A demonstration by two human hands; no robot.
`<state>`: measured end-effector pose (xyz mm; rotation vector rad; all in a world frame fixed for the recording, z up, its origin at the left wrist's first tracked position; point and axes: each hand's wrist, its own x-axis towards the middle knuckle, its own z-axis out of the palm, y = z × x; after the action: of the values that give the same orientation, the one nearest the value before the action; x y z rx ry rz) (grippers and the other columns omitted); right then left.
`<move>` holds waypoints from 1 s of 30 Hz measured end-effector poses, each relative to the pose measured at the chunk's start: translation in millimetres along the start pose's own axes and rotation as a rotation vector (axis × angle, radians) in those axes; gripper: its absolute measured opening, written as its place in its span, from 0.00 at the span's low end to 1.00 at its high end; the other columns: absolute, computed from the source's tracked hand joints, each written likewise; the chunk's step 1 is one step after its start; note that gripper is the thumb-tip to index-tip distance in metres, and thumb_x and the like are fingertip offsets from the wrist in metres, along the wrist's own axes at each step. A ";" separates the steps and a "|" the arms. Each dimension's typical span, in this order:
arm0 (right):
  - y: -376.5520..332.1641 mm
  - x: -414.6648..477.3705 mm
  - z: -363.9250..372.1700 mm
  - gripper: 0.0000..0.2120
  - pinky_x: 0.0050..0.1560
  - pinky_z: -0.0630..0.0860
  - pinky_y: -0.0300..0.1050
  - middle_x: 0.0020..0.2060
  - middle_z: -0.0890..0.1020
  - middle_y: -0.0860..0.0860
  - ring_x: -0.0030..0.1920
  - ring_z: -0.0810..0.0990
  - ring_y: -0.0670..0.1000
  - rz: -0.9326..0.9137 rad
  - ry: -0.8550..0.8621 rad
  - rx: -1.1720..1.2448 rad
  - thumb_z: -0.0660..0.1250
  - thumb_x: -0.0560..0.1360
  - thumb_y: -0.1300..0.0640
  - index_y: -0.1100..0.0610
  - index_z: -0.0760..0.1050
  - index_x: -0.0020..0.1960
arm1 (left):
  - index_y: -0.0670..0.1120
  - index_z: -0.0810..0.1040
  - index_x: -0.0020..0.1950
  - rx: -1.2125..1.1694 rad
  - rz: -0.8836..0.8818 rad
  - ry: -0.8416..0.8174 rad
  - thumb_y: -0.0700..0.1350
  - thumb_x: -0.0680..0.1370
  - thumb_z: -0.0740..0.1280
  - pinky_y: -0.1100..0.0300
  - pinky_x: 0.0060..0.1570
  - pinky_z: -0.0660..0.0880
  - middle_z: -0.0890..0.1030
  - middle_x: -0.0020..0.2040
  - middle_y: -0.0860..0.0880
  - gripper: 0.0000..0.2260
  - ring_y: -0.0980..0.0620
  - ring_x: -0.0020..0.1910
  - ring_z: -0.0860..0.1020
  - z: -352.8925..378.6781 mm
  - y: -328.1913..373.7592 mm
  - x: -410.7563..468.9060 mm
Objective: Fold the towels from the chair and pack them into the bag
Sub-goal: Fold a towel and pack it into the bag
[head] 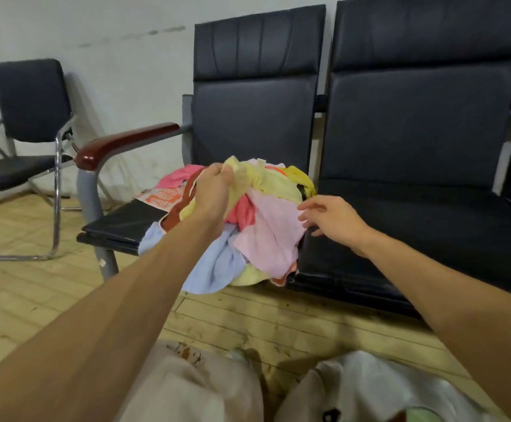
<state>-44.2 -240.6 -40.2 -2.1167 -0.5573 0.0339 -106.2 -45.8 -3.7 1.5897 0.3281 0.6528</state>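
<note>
Soft, even indoor light with faint shadows; wide-angle bending at the edges, slight overall blur.

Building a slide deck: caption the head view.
Left hand grips a yellow towel atop the pile; right hand open beside it.

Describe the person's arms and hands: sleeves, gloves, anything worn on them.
Two bare human arms. The left forearm and right forearm show no sleeve anywhere in view. The left hand and right hand are ungloved, and no watch, bracelet or ring shows on the parts that are visible. There are no cables or markings.
</note>
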 end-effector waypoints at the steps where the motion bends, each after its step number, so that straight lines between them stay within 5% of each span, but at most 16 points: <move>1: -6.4 0.3 -2.4 0.11 0.50 0.81 0.46 0.51 0.82 0.52 0.50 0.82 0.49 0.041 0.022 0.121 0.61 0.80 0.59 0.56 0.77 0.60 | 0.49 0.75 0.41 -0.088 -0.024 -0.070 0.46 0.76 0.60 0.43 0.59 0.74 0.78 0.50 0.43 0.06 0.45 0.50 0.75 5.9 4.8 -5.9; 4: -21.1 -1.6 -8.4 0.14 0.46 0.81 0.46 0.50 0.83 0.55 0.49 0.83 0.53 0.192 0.020 0.471 0.58 0.82 0.54 0.61 0.75 0.61 | 0.44 0.74 0.46 -0.172 -0.072 -0.289 0.39 0.80 0.55 0.45 0.61 0.74 0.79 0.49 0.45 0.08 0.44 0.53 0.78 25.0 6.6 -22.9; 8: -11.5 0.2 -17.1 0.22 0.54 0.80 0.55 0.51 0.84 0.57 0.52 0.83 0.56 0.400 -0.044 0.817 0.58 0.81 0.43 0.61 0.78 0.58 | 0.41 0.77 0.55 -0.123 -0.159 -0.670 0.39 0.82 0.55 0.48 0.62 0.73 0.80 0.57 0.42 0.11 0.43 0.58 0.78 48.6 -4.8 -40.4; 11: 0.7 -6.1 -24.3 0.16 0.54 0.80 0.57 0.53 0.83 0.59 0.52 0.83 0.57 0.456 -0.068 0.871 0.68 0.77 0.53 0.62 0.78 0.61 | 0.44 0.78 0.56 -0.030 -0.155 -0.834 0.41 0.81 0.59 0.49 0.62 0.73 0.80 0.56 0.45 0.10 0.46 0.58 0.78 63.3 -13.2 -48.0; 15: 11.8 -20.5 -45.8 0.11 0.49 0.82 0.55 0.49 0.84 0.59 0.49 0.84 0.58 0.483 0.019 0.805 0.71 0.74 0.64 0.63 0.81 0.56 | 0.51 0.83 0.44 0.035 -0.130 -0.898 0.43 0.81 0.60 0.51 0.60 0.73 0.80 0.50 0.47 0.12 0.47 0.54 0.77 82.2 -13.8 -54.6; 18: 23.7 -25.7 -72.2 0.09 0.52 0.81 0.55 0.49 0.84 0.57 0.51 0.83 0.57 0.472 0.116 0.793 0.65 0.76 0.68 0.59 0.81 0.52 | 0.48 0.82 0.54 0.004 -0.173 -0.838 0.50 0.78 0.66 0.52 0.59 0.74 0.82 0.54 0.46 0.10 0.46 0.56 0.80 98.8 -15.0 -56.4; 20: 35.8 -30.9 -93.2 0.14 0.51 0.80 0.52 0.50 0.84 0.58 0.51 0.82 0.56 0.468 0.203 0.790 0.59 0.77 0.68 0.59 0.81 0.53 | 0.44 0.80 0.47 0.019 -0.140 -0.713 0.50 0.77 0.65 0.56 0.50 0.76 0.82 0.45 0.48 0.10 0.48 0.47 0.80 112.2 -14.2 -56.6; 22: 51.7 -38.2 -114.5 0.19 0.54 0.79 0.53 0.53 0.83 0.58 0.53 0.81 0.58 0.480 0.276 0.709 0.57 0.73 0.69 0.59 0.82 0.55 | 0.43 0.76 0.41 0.038 -0.078 -0.594 0.46 0.78 0.63 0.59 0.41 0.75 0.79 0.37 0.47 0.09 0.50 0.39 0.77 125.9 -8.8 -59.9; 25: 81.2 -52.0 -146.3 0.17 0.55 0.79 0.54 0.51 0.83 0.59 0.50 0.81 0.58 0.505 0.350 0.394 0.57 0.72 0.68 0.59 0.82 0.52 | 0.41 0.79 0.45 0.128 -0.077 -0.513 0.41 0.79 0.61 0.58 0.42 0.78 0.82 0.39 0.45 0.08 0.49 0.40 0.80 148.6 -8.9 -62.8; 28: 111.2 -64.5 -168.7 0.13 0.41 0.74 0.44 0.54 0.80 0.62 0.43 0.76 0.53 0.510 0.244 -0.058 0.59 0.77 0.62 0.66 0.78 0.55 | 0.43 0.80 0.46 0.377 -0.072 -0.604 0.44 0.78 0.62 0.56 0.46 0.78 0.83 0.45 0.45 0.09 0.49 0.44 0.80 172.1 -21.5 -69.0; 30: 123.7 -74.2 -179.6 0.12 0.36 0.71 0.44 0.50 0.81 0.58 0.41 0.76 0.52 0.544 0.143 -0.335 0.60 0.76 0.56 0.62 0.78 0.49 | 0.44 0.81 0.43 0.531 -0.048 -0.758 0.47 0.78 0.62 0.61 0.42 0.73 0.83 0.46 0.47 0.10 0.51 0.46 0.80 187.0 -29.8 -77.2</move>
<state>-22.6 -469.8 -48.1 -2.5170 0.1201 0.1010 -53.4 -237.3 -52.0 2.1944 -0.0402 -0.1243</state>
